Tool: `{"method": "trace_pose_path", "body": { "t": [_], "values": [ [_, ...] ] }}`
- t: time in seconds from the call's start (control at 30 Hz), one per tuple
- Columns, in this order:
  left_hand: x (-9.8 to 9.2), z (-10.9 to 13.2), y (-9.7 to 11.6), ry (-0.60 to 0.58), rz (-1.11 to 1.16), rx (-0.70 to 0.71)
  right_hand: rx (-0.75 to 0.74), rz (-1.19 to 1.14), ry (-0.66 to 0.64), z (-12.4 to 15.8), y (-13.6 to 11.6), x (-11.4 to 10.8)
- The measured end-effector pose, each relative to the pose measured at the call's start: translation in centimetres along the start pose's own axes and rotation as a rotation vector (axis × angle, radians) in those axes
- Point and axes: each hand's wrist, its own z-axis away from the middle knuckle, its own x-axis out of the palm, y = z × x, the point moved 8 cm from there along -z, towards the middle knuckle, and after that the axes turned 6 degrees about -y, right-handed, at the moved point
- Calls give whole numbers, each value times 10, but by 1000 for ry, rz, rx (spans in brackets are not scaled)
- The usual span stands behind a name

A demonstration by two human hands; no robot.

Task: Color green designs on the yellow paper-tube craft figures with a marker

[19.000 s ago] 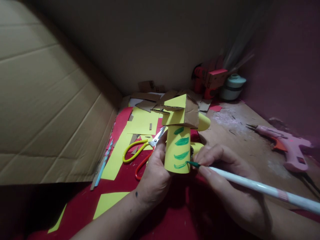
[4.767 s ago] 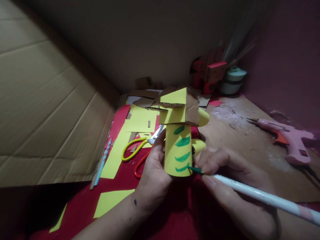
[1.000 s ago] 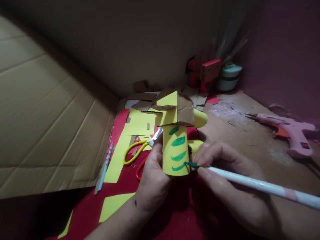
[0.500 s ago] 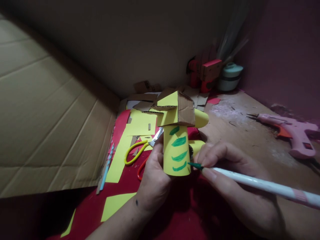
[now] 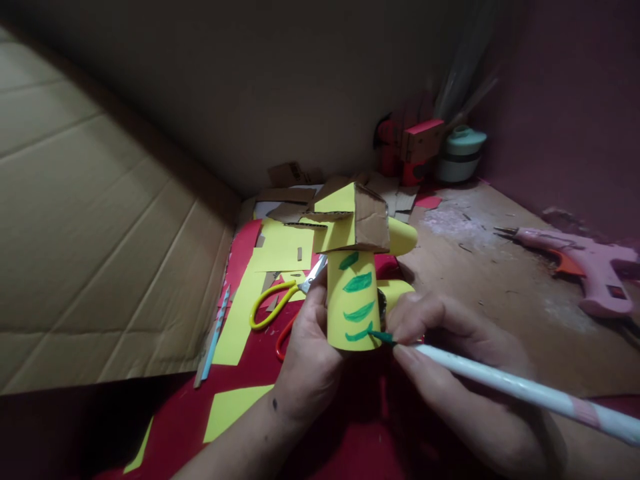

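Note:
My left hand (image 5: 313,357) is closed around a yellow paper and cardboard model (image 5: 345,230), gripping its tube-shaped part from the left and behind. Several green stripes (image 5: 358,312) run down the tube. Between the thumb and fingers of my right hand (image 5: 450,353) is a white paintbrush (image 5: 500,381) with a green-coated tip. That tip meets the lowest stripe near the tube's bottom edge. Just left of the model lie scissors (image 5: 273,305) with yellow handles, partly hidden by my left hand.
A pink glue gun (image 5: 575,250) lies on the right. Yellow paper pieces (image 5: 239,333) and a blue pencil (image 5: 216,333) are on the left, beside a large cardboard sheet (image 5: 100,220). At the back stand a red cardboard model (image 5: 423,141) and a lidded pot (image 5: 461,157).
The brush tip has moved left from the tube's edge onto the lowest green stripe, with my right hand shifting along. My left hand and the model have hardly moved.

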Motion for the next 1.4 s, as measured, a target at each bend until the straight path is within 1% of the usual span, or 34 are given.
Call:
{"method": "trace_pose_path", "body": {
  "t": [0.1,0.27,0.43,0.5,0.6,0.67,0.87,0.97,1.13,1.2,1.4],
  "values": [
    [0,0,2,4,12,6,3,25,39,2,0,1],
    [2,1,2,-15,27,11,-3,28,39,5,2,5],
    [3,1,1,-22,41,16,15,16,59,5,4,2],
    [4,0,0,-28,58,8,9,24,38,4,5,-1],
    [6,-1,1,-44,64,13,-3,24,-40,3,7,-2],
    [7,-1,2,-44,55,19,-3,16,-57,3,9,-4],
    [3,0,3,-9,-31,42,1,-6,-27,1,8,-8],
    [3,-1,2,-19,11,61,25,-25,-25,0,9,-10],
    [1,-4,2,-15,32,71,-27,-9,-22,2,7,-10],
    [1,-4,1,-19,29,69,-27,-6,-24,4,8,-7],
    [2,-3,1,-22,52,52,7,-36,35,8,10,-5]
  ]
}}
